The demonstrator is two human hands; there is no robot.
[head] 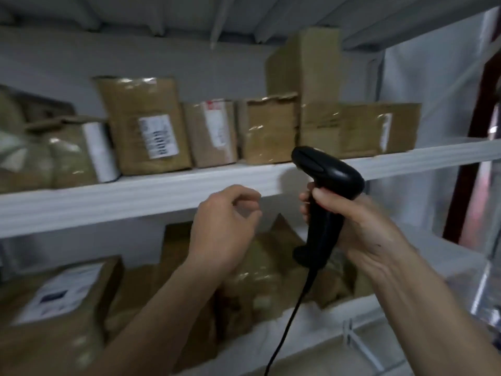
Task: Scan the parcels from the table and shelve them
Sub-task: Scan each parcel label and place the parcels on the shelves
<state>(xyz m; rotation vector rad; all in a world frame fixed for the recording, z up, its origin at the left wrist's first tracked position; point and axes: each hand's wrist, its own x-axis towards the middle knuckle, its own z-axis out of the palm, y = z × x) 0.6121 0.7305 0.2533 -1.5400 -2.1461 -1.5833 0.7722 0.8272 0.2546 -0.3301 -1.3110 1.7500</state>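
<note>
I face a white shelf unit (135, 199). My right hand (360, 226) grips the handle of a black corded barcode scanner (325, 191), held upright, its head level with the upper shelf's front edge. My left hand (225, 229) hovers just left of the scanner in front of that edge, holding nothing, fingers loosely curled. A row of brown taped parcels stands on the upper shelf: one with a barcode label (146, 126), smaller ones (211, 132) (271, 128) and a wide box (357, 128). The lower shelf holds more parcels, one with a white label (62, 291).
A tall cardboard box (306, 63) stands behind the wide box. The scanner's black cable (292, 321) hangs down in front of the lower shelf. Translucent plastic sheeting (423, 85) and a dark red post (471, 147) are at the right.
</note>
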